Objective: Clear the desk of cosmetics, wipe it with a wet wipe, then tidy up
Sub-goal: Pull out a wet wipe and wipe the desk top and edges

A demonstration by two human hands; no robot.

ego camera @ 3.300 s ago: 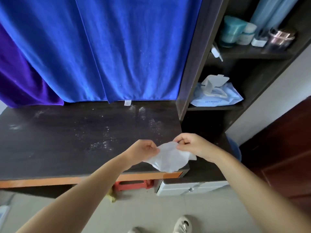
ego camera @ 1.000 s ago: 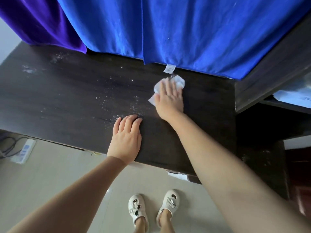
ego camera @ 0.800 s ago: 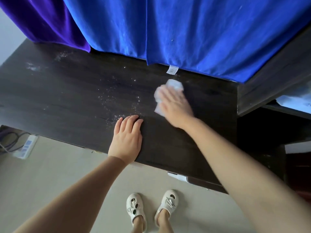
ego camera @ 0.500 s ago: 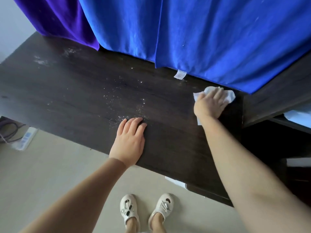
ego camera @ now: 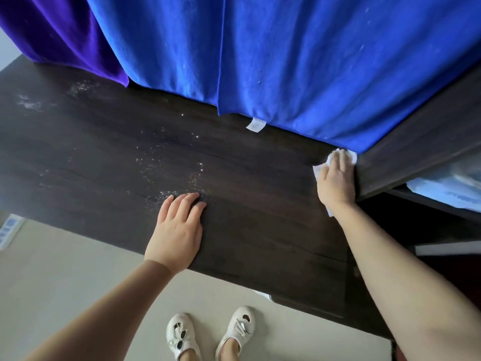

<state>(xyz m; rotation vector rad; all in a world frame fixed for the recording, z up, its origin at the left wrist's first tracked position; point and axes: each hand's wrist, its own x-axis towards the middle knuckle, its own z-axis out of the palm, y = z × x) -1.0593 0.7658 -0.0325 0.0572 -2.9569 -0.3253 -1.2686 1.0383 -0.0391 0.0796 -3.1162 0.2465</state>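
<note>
The dark wooden desk (ego camera: pixel 109 152) runs across the view, speckled with white powder (ego camera: pixel 166 168) near its middle and at the far left. My right hand (ego camera: pixel 336 181) lies flat with straight fingers on a white wet wipe (ego camera: pixel 318 169), pressing it onto the desk at the back right corner, against the shelf unit's side panel. Only the wipe's edges show around the hand. My left hand (ego camera: pixel 177 227) rests flat on the desk near the front edge, fingers straight, holding nothing.
A blue curtain (ego camera: pixel 286 61) and a purple one (ego camera: pixel 59 29) hang over the desk's back edge. A dark shelf unit (ego camera: pixel 421 142) stands at the right with a blue wet-wipe pack (ego camera: pixel 447 188) inside. A power strip (ego camera: pixel 7 230) lies on the floor.
My right hand has slid the wipe from the desk's back middle to the far right corner by the shelf panel. My left hand has stayed flat in place. The camera shifted right.
</note>
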